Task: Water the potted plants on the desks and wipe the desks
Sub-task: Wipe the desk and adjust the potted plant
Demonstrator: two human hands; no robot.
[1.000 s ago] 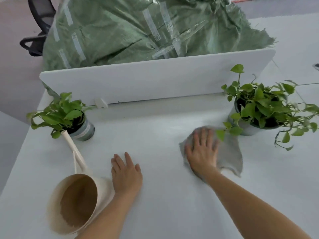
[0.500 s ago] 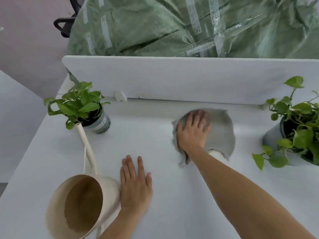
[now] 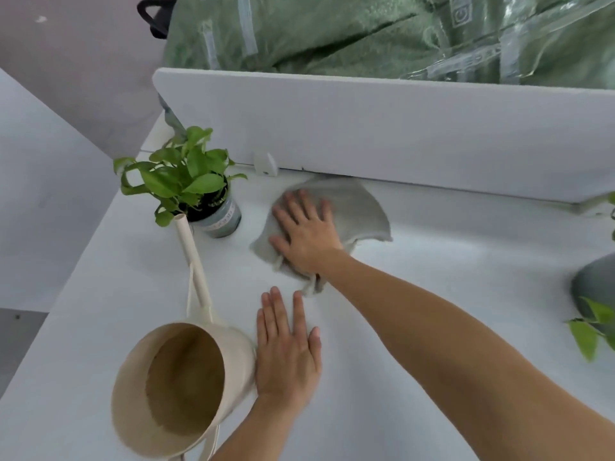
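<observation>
Cloth (image 3: 359, 207), grey, soft, fan-shaped, under flat R hand (image 3: 306, 231); L hand (image 3: 286, 354) flat on smooth wht desk (image 3: 466, 254).

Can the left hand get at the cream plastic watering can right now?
Probably yes: the left hand lies flat on the white desk, right beside the cream plastic watering can, nothing between them.

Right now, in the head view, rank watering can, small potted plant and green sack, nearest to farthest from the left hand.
1. Watering can, beside the left hand.
2. Small potted plant, back left.
3. Green sack, beyond the divider.
</observation>
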